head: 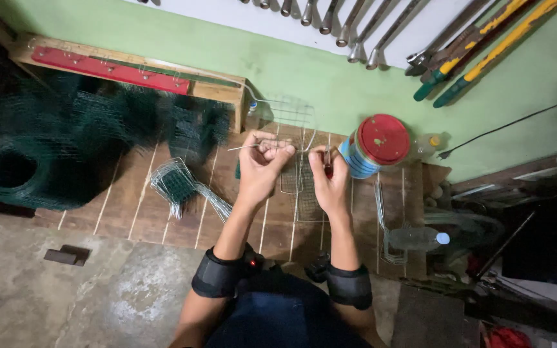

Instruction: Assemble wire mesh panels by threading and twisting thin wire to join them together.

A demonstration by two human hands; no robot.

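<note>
While 2 bare hands work above the brown wooden plank counter point(162, 219), the left hand point(262, 164) is closed in a fist, its fingers point(277, 149) clamped on 1 thin straight metal wire point(243, 147) that juts out to the left. The right hand point(330, 177) has its fingers point(320, 156) pinched together on 1 small red-handled tool point(327, 169), held against the grey welded wire mesh panel point(301, 187) that lies flat on the counter between and under both hands. 2 black wrist bands point(217, 277) sit on the forearms.

Left of the hands lie 1 small bundle of bent grey wire mesh point(178, 183) and, farther left, 1 large roll of dark green netting point(14, 171). Just right of the right hand stands 1 blue cylindrical tin with a red lid point(375, 145). 1 clear plastic bottle with a blue cap point(417, 238) lies on its side at the counter's right edge. 1 red-painted wooden bar point(111, 69) rests against the green wall point(330, 84), where a row of metal spanners point(349, 22) hangs; their exact count cannot be told.
</note>
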